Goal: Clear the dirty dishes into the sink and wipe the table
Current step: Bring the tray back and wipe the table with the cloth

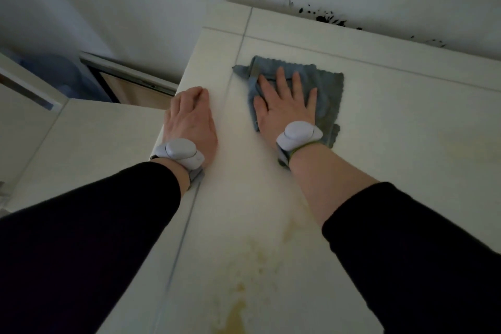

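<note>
A blue-grey cloth (325, 84) lies flat on the white table (393, 144) near its far left corner. My right hand (284, 106) presses down on the cloth with straight, spread fingers. My left hand (191, 116) rests flat on the table's left edge, fingers together, holding nothing. Yellow-brown stains (238, 301) mark the table surface near me, between my forearms. No dishes are in view.
The table's far edge meets a white wall with black marks (325, 17). Left of the table, lower down, are a pale tiled floor (81, 144) and a dark-framed wooden panel (130, 87). Faint yellow staining (466, 149) shows on the table's right side.
</note>
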Action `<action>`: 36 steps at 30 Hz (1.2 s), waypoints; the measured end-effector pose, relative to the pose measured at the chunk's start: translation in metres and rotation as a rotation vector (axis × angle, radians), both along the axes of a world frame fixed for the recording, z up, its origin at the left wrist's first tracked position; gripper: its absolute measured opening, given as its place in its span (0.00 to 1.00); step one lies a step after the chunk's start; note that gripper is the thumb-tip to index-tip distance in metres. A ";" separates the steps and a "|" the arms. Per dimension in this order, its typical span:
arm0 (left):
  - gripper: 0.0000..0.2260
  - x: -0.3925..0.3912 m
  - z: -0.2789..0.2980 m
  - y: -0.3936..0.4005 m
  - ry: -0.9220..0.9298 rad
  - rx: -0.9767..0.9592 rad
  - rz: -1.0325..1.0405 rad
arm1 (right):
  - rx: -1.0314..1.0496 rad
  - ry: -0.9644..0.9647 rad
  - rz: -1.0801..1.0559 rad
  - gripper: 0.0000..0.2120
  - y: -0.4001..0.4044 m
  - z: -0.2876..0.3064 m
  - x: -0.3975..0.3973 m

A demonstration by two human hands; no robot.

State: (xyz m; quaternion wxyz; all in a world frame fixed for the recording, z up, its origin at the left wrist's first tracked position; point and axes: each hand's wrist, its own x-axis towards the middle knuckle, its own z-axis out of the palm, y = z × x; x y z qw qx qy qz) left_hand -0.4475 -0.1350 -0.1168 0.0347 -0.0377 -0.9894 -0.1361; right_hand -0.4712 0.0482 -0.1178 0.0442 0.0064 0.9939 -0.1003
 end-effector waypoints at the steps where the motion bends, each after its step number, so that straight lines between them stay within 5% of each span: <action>1: 0.22 0.001 0.001 0.000 0.002 0.005 -0.005 | 0.005 0.004 0.000 0.25 -0.001 0.000 0.012; 11: 0.18 0.006 0.013 0.004 -0.067 -0.010 -0.054 | 0.022 0.020 0.005 0.27 -0.004 0.002 0.128; 22: 0.19 0.048 0.018 0.078 -0.069 0.091 -0.330 | 0.027 0.000 -0.018 0.23 0.032 0.010 0.241; 36: 0.19 0.005 0.009 0.162 -0.073 0.136 -0.371 | 0.049 0.020 -0.064 0.25 0.105 0.002 0.160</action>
